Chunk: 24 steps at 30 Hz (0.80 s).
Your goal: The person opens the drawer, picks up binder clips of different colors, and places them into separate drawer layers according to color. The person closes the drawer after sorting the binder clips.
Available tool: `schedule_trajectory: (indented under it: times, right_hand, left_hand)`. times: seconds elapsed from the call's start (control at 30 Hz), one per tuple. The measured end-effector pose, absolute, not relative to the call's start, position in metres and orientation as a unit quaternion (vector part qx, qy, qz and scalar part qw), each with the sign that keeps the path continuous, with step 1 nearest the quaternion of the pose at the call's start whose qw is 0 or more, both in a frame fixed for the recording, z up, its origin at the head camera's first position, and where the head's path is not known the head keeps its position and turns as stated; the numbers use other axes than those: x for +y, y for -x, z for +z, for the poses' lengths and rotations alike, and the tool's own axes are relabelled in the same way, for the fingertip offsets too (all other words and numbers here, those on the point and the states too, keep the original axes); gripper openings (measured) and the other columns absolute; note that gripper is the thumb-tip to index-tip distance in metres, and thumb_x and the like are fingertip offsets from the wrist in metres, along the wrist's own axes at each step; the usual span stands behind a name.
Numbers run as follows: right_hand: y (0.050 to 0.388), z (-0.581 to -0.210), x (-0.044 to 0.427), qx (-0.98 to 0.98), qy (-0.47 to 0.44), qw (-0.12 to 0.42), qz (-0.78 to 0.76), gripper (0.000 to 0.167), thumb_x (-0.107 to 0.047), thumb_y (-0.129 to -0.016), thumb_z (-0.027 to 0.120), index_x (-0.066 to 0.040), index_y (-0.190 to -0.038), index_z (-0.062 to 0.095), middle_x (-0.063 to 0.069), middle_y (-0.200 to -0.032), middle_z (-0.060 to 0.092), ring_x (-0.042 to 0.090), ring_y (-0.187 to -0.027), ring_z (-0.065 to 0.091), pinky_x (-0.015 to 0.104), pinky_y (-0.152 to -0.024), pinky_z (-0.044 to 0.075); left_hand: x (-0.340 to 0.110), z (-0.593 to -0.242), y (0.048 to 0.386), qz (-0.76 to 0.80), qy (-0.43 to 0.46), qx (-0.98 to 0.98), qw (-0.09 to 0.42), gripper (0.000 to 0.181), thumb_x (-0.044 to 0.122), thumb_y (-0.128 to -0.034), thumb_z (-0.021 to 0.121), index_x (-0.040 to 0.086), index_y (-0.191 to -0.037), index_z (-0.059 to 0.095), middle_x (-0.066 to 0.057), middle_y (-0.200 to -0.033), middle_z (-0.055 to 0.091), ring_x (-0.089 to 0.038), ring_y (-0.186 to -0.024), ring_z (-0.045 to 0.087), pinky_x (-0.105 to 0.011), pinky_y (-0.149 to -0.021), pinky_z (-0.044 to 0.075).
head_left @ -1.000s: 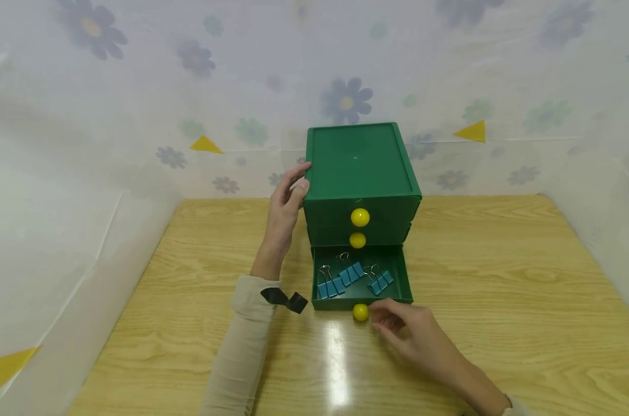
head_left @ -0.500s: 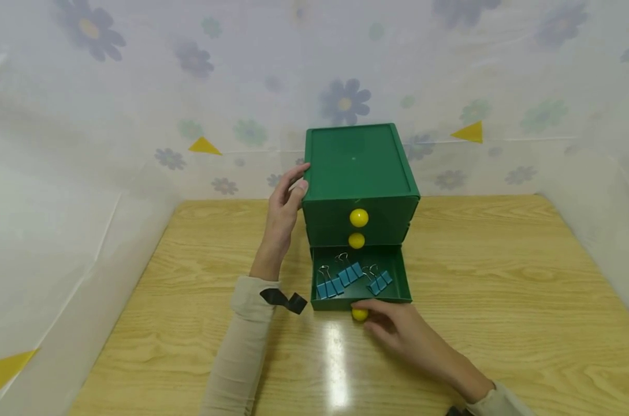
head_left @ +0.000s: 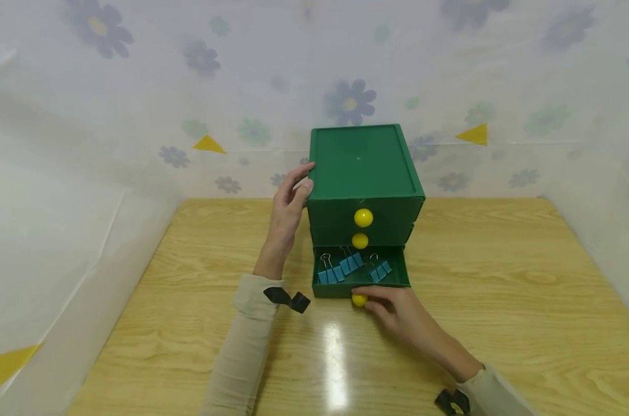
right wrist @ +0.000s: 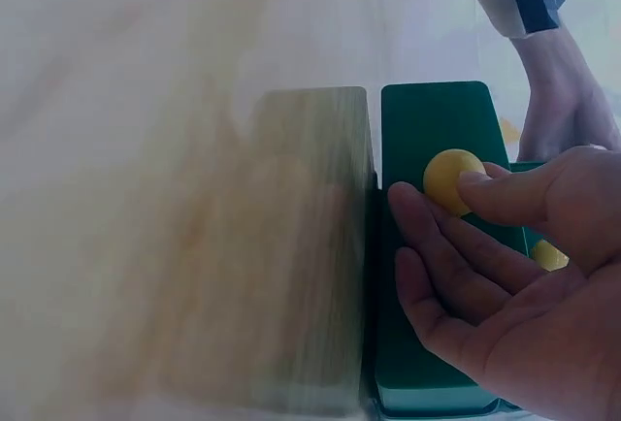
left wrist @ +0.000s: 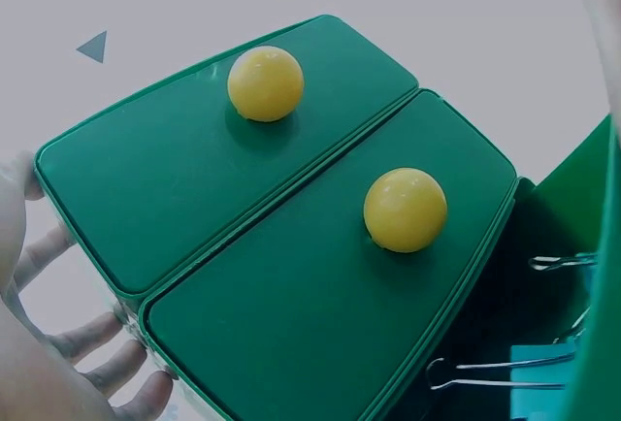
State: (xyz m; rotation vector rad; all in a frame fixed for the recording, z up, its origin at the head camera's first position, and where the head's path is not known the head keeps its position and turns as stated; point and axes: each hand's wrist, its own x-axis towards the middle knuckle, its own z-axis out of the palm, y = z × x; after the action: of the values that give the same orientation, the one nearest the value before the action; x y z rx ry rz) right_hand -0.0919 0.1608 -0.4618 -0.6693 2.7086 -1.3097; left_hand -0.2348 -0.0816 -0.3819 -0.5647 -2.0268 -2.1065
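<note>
A green cabinet [head_left: 366,162] stands upright with its two upper drawers closed. Below them, the bottom drawer [head_left: 322,292] is pulled partly out and holds blue binder clips [head_left: 352,264]. My left hand [head_left: 287,211] rests on the cabinet's left side. In the left wrist view its fingers [left wrist: 116,368] lie fairly straight along that side. My right hand [head_left: 405,315] pinches the bottom drawer's yellow knob [head_left: 359,300]. The right wrist view shows the thumb [right wrist: 509,195] against the knob [right wrist: 452,181], with the index finger partly hidden behind it.
Yellow knobs [head_left: 363,218] sit on the upper drawer fronts. A wood-grain tabletop [head_left: 501,277] extends around the cabinet. Flowered sheeting [head_left: 272,75] with yellow triangles hangs behind and at the sides. Black straps [head_left: 285,299] are on both sleeves.
My right hand has closed onto the bottom knob from its right side. The bottom drawer has slid partway inward with the clips. My left hand stays on the cabinet's side.
</note>
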Motion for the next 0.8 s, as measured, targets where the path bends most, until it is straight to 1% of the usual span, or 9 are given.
schedule_trajectory:
  times: [0.17,0.33,0.53,0.73,0.8]
  right_hand:
    - [0.103,-0.464,0.162,0.877,0.22,0.022,-0.427,0.032,-0.004,-0.097,0.07,-0.016,-0.126,0.075,-0.007,-0.125,0.071,0.014,-0.116,0.066,0.038,-0.096,0.055]
    - [0.114,-0.464,0.159,0.873,0.224,0.011,-0.433,0.03,-0.005,-0.096,0.071,-0.014,-0.125,0.075,-0.005,-0.123,0.072,0.015,-0.113,0.068,0.039,-0.093,0.056]
    - [0.125,-0.467,0.15,0.872,0.22,-0.006,-0.438,0.029,-0.005,-0.096,0.072,-0.013,-0.123,0.076,-0.002,-0.12,0.074,0.015,-0.107,0.069,0.038,-0.088,0.057]
    - [0.131,-0.468,0.148,0.875,0.206,-0.002,-0.438,0.028,-0.004,-0.096,0.071,-0.013,-0.123,0.076,0.0,-0.119,0.074,0.013,-0.1,0.069,0.035,-0.084,0.057]
    - [0.133,-0.468,0.148,0.872,0.204,-0.003,-0.445,0.029,-0.003,-0.097,0.07,-0.012,-0.123,0.076,0.001,-0.119,0.074,0.015,-0.099,0.069,0.035,-0.082,0.058]
  left_hand:
    - [-0.08,-0.383,0.235,-0.702,0.189,-0.681,0.082,0.043,0.034,-0.1066,0.053,0.024,-0.148,0.056,0.007,-0.152,0.047,-0.019,-0.132,0.051,-0.045,-0.098,0.043]
    - [-0.083,-0.382,0.234,-0.701,0.187,-0.683,0.083,0.043,0.034,-0.1066,0.053,0.026,-0.148,0.056,0.007,-0.152,0.046,-0.019,-0.132,0.051,-0.045,-0.099,0.043]
    - [-0.091,-0.379,0.232,-0.7,0.184,-0.685,0.09,0.044,0.032,-0.1069,0.052,0.022,-0.149,0.055,0.004,-0.153,0.046,-0.02,-0.132,0.051,-0.044,-0.097,0.043]
    - [-0.094,-0.38,0.228,-0.701,0.179,-0.684,0.087,0.044,0.034,-0.1066,0.052,0.023,-0.149,0.055,0.006,-0.154,0.045,-0.019,-0.134,0.05,-0.044,-0.098,0.041]
    - [-0.095,-0.38,0.227,-0.701,0.179,-0.685,0.086,0.044,0.035,-0.1065,0.053,0.023,-0.149,0.055,0.006,-0.154,0.045,-0.018,-0.135,0.049,-0.045,-0.098,0.041]
